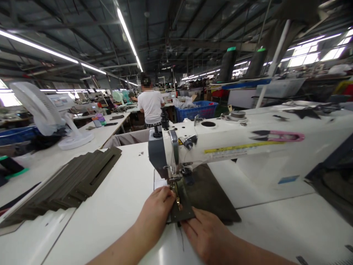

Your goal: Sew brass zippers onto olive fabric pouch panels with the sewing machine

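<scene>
A dark olive fabric panel (213,193) lies under the head of a white sewing machine (165,147). Set into the panel is a zipper with a gold-coloured pull (178,201), just in front of the presser foot (173,180). My left hand (157,208) is closed at the panel's left edge, its fingertips pressed together close to the foot. At the near edge, my right hand (205,233) pinches the panel, with some fingers hidden beneath it. A loose dark thread (182,237) hangs between both hands.
Stacked olive panels (91,176) lie fanned out on the left. Beyond them stands a white fan (73,136). Pink-handled thread snips (278,135) rest on the machine arm. A blue crate (195,110) and a person in a white shirt (150,105) are farther back.
</scene>
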The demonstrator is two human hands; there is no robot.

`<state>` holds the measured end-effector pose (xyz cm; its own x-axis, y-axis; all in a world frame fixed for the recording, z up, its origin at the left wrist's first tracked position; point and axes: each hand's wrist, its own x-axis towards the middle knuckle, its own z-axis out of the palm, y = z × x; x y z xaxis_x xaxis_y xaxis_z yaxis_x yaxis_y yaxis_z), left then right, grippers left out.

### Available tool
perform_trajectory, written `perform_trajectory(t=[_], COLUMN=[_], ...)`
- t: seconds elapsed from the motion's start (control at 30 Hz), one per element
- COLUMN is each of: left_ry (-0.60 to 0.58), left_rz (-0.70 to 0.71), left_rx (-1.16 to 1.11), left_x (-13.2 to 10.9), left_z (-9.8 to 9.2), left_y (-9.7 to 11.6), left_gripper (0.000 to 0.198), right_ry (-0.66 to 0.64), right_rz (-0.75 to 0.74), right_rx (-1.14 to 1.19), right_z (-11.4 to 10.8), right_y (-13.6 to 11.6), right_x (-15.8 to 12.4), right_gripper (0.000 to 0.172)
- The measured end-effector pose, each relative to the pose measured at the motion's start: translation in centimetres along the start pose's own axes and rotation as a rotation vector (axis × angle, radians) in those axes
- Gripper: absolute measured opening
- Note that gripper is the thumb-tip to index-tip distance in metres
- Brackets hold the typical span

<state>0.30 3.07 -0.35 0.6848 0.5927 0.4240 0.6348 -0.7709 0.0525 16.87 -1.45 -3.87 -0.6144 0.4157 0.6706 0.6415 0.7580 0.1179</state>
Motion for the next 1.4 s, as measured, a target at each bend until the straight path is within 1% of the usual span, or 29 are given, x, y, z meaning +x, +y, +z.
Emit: perform_trajectory(t=[0.1,0.23,0.33,0.4,0.47,0.57,0.6,0.67,0.7,0.73,0.77,0.8,0.87,0.9,0.93,0.97,1.0,1.07,1.13,1.17,1.2,1.3,1.4], left_ry=[-0.013,0.01,0.026,0.007,-0.035,-0.087,-0.091,-0.074,-0.051,-0.025,-0.003,0.006,-0.024,-0.052,-0.071,-0.068,-0.04,0.065,0.152,0.175,0.185,0.201,0.188], left_rz=[-0.042,-0.038,-0.045,-0.068,-0.092,-0.121,-0.132,-0.164,-0.194,-0.243,-0.316,-0.408,-0.597,-0.664,-0.688,-0.655,-0.57,-0.306,-0.057,0.014,0.055,0.113,0.188], left_rx=[-0.002,-0.005,-0.05,-0.086,-0.096,-0.092,-0.104,-0.152,-0.182,-0.21,-0.228,-0.235,-0.227,-0.221,-0.225,-0.244,-0.271,-0.305,-0.256,-0.194,-0.12,0.079,0.15], left_x=[0.0,0.1,0.0,-0.1,-0.2,-0.4,-0.5,-0.5,-0.5,-0.5,-0.6,-0.7,-0.9,-1.1,-1.4,-1.6,-1.9,-2.5,-2.8,-2.9,-2.9,-2.6,-1.9], left_z=[0.5,1.1,1.2,0.9,0.4,-0.3,-0.6,-1.1,-1.3,-1.5,-1.7,-1.9,-2.1,-2.1,-2.0,-1.9,-1.7,-1.3,-1.0,-0.9,-0.8,-0.9,-0.7], left_y=[-0.5,-1.2,-1.3,-1.0,-0.5,0.2,0.3,0.5,0.6,0.6,0.7,0.8,1.1,1.3,1.5,1.7,1.8,1.9,1.9,1.8,1.7,1.4,1.2], left_gripper=[0.019,0.021,0.022,0.023,0.025,0.028,0.029,0.027,0.026,0.024,0.022,0.022,0.03,0.036,0.04,0.04,0.034,0.016,0.019,0.021,0.022,0.024,0.023], right_ry=[0.008,0.012,0.014,-0.01,-0.058,-0.141,-0.174,-0.255,-0.298,-0.336,-0.364,-0.379,-0.371,-0.357,-0.346,-0.335,-0.323,-0.301,-0.277,-0.266,-0.255,-0.226,-0.198], right_rz=[0.014,0.048,0.074,0.12,0.207,0.403,0.468,0.562,0.588,0.603,0.611,0.615,0.614,0.611,0.606,0.6,0.592,0.585,0.605,0.621,0.637,0.654,0.654], right_rx=[0.007,0.012,0.043,0.114,0.178,0.205,0.213,0.238,0.245,0.246,0.24,0.23,0.211,0.207,0.207,0.211,0.219,0.243,0.268,0.282,0.298,0.365,0.435], right_z=[0.3,0.6,0.3,-0.2,-0.8,-1.3,-1.3,-1.2,-1.1,-1.0,-1.0,-0.9,-0.7,-0.6,-0.5,-0.4,-0.3,0.0,0.3,0.5,0.6,0.8,0.7], right_y=[0.5,1.0,1.2,1.3,1.3,1.6,1.8,2.3,2.6,2.9,3.2,3.5,3.8,3.9,3.9,4.1,4.2,4.6,5.1,5.4,5.6,5.8,5.8], right_x=[0.4,0.9,1.1,1.2,1.5,2.2,2.5,3.3,3.7,4.0,4.3,4.5,4.7,4.7,4.7,4.6,4.5,4.3,4.1,4.0,4.0,3.8,3.8], right_gripper=[0.029,0.024,0.021,0.02,0.018,0.01,0.01,0.019,0.018,0.013,0.009,0.011,0.019,0.02,0.02,0.018,0.017,0.016,0.019,0.02,0.021,0.021,0.021])
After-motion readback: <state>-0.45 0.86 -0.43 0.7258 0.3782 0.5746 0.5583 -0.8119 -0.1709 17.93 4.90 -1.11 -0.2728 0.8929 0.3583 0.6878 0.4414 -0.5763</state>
